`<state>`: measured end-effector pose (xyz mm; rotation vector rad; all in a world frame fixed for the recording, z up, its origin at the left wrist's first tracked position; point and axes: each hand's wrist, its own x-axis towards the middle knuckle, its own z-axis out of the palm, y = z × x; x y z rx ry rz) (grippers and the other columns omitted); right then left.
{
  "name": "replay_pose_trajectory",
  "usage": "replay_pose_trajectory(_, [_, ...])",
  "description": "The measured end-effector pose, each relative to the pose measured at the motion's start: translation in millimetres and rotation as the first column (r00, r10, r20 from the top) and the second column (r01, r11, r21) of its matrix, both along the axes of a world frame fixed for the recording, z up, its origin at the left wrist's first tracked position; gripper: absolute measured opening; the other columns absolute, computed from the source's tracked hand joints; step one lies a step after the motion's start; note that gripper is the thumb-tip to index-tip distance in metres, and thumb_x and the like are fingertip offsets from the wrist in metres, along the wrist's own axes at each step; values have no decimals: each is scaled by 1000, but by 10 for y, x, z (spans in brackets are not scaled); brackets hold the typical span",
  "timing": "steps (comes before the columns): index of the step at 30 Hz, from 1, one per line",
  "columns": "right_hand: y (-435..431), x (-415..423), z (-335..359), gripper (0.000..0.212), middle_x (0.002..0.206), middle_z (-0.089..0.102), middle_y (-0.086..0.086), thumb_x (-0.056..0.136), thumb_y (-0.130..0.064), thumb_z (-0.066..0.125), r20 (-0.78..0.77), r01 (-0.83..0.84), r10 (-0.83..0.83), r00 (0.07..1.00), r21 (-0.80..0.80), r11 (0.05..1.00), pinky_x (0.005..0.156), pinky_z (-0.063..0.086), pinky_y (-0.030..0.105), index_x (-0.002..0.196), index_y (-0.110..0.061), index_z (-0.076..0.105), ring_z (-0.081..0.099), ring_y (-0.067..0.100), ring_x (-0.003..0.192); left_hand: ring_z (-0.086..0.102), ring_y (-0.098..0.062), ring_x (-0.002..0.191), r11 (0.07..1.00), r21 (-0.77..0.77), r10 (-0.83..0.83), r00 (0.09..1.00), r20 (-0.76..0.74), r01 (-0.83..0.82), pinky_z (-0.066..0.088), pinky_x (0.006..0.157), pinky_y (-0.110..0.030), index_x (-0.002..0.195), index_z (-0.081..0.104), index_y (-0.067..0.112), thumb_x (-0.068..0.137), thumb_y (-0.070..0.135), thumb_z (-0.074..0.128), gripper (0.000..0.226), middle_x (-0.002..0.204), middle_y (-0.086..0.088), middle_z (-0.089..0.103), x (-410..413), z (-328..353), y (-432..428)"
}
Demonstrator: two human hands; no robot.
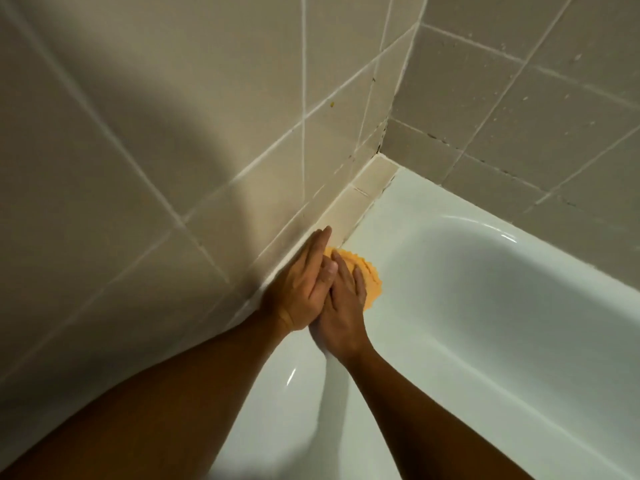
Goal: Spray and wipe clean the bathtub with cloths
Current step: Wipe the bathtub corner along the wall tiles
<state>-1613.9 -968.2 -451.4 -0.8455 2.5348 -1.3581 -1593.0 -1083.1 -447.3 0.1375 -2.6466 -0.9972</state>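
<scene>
The white bathtub point(450, 271) fills the right and lower part of the head view. An orange cloth point(369, 277) with a zigzag edge lies flat on the tub's rim by the wall. My right hand point(341, 313) presses on the cloth with straight fingers. My left hand point(304, 284) lies flat beside it, overlapping the right hand's fingers, fingertips reaching the narrow tiled ledge point(360, 195). Most of the cloth is hidden under my hands.
Beige tiled walls point(156, 133) meet in a corner point(381, 147) with dark spots in the grout. Water droplets speckle the right wall point(536, 81). The tub's basin point(502, 323) drops away to the right.
</scene>
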Motion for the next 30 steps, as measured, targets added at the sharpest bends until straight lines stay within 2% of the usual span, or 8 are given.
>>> replay_pose_trajectory(4, [100,105,-103,48,163,26,-12,109,-33,27,-23,-63,64,998,46,997,126,-3,41,156,-27,37,10,8,156,38,-22,147,989,-150,-39,993,-114,21,42,115,-43,152,38,-1,111,42,26,61,157,-13,43,400,-14,5])
replay_pose_trajectory(7, [-6,-98,-105,48,165,24,-10,110,-30,37,-78,66,-56,995,129,989,125,-6,44,157,-22,36,-4,5,155,46,-27,142,972,-232,-1,978,-211,-49,46,111,-45,146,46,-6,111,36,34,56,151,-17,50,465,-78,17])
replay_pose_trajectory(10, [-76,174,-28,56,163,24,-12,105,-45,31,-96,35,-19,995,168,985,124,-14,38,158,-24,32,-1,10,156,50,-31,139,955,-289,13,980,-197,-71,46,111,-47,143,47,-10,111,31,35,53,147,-21,52,393,-55,22])
replay_pose_trajectory(13, [78,356,-38,60,160,20,-15,101,-45,23,-60,-85,93,994,120,989,124,-12,40,158,-25,28,3,14,156,38,-22,148,989,-149,4,1000,-26,-8,31,122,-33,156,33,4,110,43,24,60,159,-11,40,446,61,-24])
replay_pose_trajectory(20, [-76,472,124,77,170,12,-3,93,-53,39,-49,-135,166,985,378,916,122,-20,44,162,-27,18,-10,21,157,28,-14,152,994,105,20,996,84,-28,28,121,-29,162,11,27,100,69,18,76,167,1,25,676,172,-38])
replay_pose_trajectory(24, [116,1080,50,67,171,3,-6,103,-37,40,-51,-242,279,959,365,899,121,-21,42,163,-28,12,-12,19,157,22,-16,154,989,-136,-54,995,79,65,23,125,-34,160,23,11,103,66,21,79,165,-6,27,1262,127,-66])
replay_pose_trajectory(28, [1,978,197,77,171,-2,-10,92,-63,6,1,-225,249,969,427,876,123,-15,47,163,-32,1,-18,16,155,22,-19,154,969,-244,-22,998,66,37,28,123,-39,156,30,1,107,57,24,75,164,-12,29,1573,43,-77])
replay_pose_trajectory(30, [-34,1208,200,82,171,-5,-8,89,-67,7,-31,-205,240,970,422,883,122,-21,44,162,-31,-4,-22,18,155,22,-21,154,967,-251,-28,997,68,44,28,124,-40,156,30,0,107,56,22,75,164,-13,30,1691,55,-88])
